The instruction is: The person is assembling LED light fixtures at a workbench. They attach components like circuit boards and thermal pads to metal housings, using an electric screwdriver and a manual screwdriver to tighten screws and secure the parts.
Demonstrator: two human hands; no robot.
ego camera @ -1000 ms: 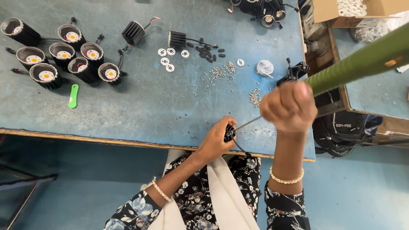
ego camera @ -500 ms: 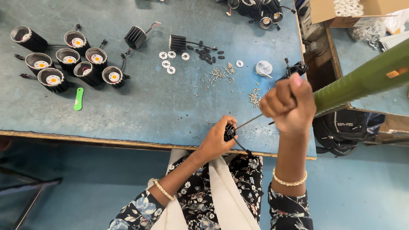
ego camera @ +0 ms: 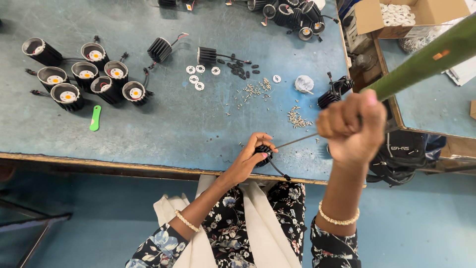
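L hand (ego camera: pixel 248 161) grips a small black lamp body (ego camera: pixel 264 154) w/ fingers curled round it, at the near edge of the blue table (ego camera: pixel 163 129), just in front of the torso. A black wire (ego camera: pixel 278 169) trails off it toward the table edge. R hand (ego camera: pixel 353 126) is a tight fist, raised toward the camera, closed on a long green-handled screwdriver (ego camera: pixel 426 62); its thin shaft (ego camera: pixel 297 141) slants down-left & the tip meets the lamp body. Far left: cluster of finished lamps (ego camera: pixel 84 79) w/ yellow LED centres, green tag (ego camera: pixel 95 118) near them. Mid table: two finned heatsinks (ego camera: pixel 159 48), white rings (ego camera: pixel 196 77), black washers (ego camera: pixel 240 69), loose screws (ego camera: pixel 296 118). Top right: cardboard box (ego camera: pixel 396 15) of white parts; more lamps at the top edge.
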